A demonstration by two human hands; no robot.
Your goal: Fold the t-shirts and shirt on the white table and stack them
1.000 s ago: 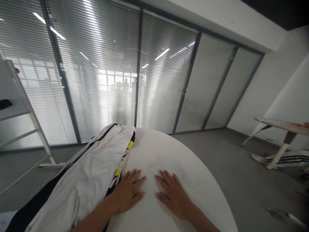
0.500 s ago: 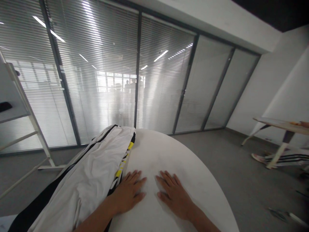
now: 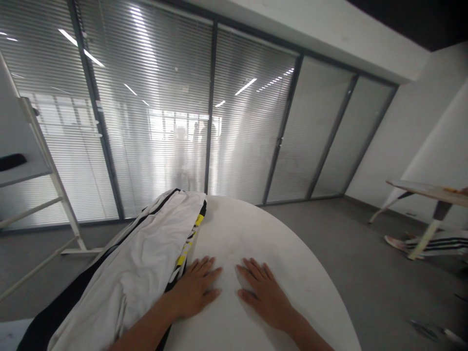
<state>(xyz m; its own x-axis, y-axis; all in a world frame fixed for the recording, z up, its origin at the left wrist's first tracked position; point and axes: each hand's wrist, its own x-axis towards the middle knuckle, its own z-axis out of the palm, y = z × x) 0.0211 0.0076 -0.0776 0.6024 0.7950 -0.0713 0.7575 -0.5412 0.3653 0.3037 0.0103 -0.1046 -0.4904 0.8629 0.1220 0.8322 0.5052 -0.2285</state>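
Note:
My left hand (image 3: 195,288) lies flat on the round white table (image 3: 288,273), fingers stretched out and holding nothing. Its outer edge sits right beside a pile of clothing (image 3: 135,273), white cloth on top with black and yellow parts beneath. My right hand (image 3: 262,291) rests flat on the tabletop a short way to the right, fingers spread, empty. The two hands are a small gap apart and point away from me.
Glass partitions with closed blinds (image 3: 175,117) stand behind the table. A white ladder-like frame (image 3: 47,195) is at the left. At the far right stands another table (image 3: 431,192), with a person's striped trouser leg and shoe (image 3: 424,243) under it. Grey floor surrounds the table.
Both hands stay flat in the same place. Only the camera view has shifted slightly.

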